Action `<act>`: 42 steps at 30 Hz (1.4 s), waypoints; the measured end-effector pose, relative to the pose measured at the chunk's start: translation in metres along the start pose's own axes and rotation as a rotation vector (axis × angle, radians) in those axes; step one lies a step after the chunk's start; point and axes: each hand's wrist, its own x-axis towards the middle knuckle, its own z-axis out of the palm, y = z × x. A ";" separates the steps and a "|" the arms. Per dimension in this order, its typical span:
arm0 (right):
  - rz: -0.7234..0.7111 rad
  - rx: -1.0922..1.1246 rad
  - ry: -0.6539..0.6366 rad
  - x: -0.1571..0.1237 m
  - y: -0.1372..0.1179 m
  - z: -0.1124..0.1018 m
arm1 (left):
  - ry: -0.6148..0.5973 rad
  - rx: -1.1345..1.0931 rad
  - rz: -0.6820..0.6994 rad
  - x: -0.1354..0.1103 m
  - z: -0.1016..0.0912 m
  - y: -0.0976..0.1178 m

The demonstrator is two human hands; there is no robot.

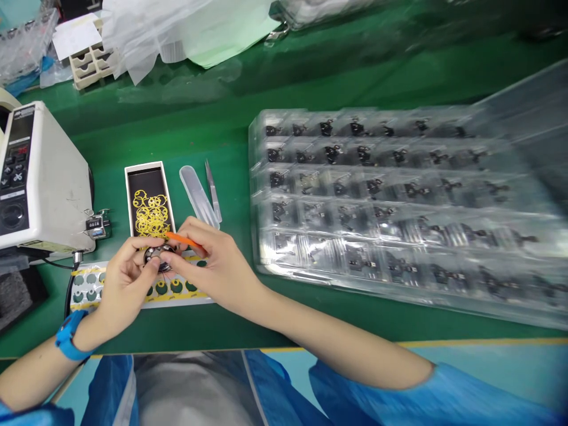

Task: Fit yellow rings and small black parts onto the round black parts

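My left hand [126, 278] is closed round a small dark round part [165, 266] with shiny spots, pinched between thumb and fingers. With my right hand [217, 257] I grip a slim orange stick tool [184, 239], while the thumb of that hand touches the round part. Fingers cover much of the part, so its exact kind is hidden. Just beyond my hands stands a white-rimmed box [128, 198] holding a heap of thin yellow rings [151, 216]. Under my hands lies a white and yellow sheet [177, 300] with rows of round cutouts or stickers.
Tweezers [212, 189] and a translucent plastic sleeve [195, 192] lie beyond my right hand. A large clear compartment tray [261, 236] with small black parts fills the right. At left stands a white machine [57, 177] with a display. Papers and plastic bags [146, 29] line the back.
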 end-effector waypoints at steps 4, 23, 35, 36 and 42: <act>0.012 0.073 -0.040 0.002 -0.001 -0.001 | -0.019 0.050 -0.033 -0.001 0.000 -0.001; -0.859 -0.661 0.360 -0.013 0.005 0.002 | 0.138 0.148 -0.087 0.011 -0.006 0.013; -0.795 -0.699 0.308 -0.005 0.011 0.003 | 0.025 0.053 -0.111 -0.005 0.004 0.011; -0.794 -0.684 0.286 -0.005 0.011 0.002 | 0.033 0.071 -0.097 -0.006 0.004 0.010; -0.856 -0.667 0.249 -0.003 0.013 0.000 | 0.033 0.155 -0.048 -0.008 0.005 0.009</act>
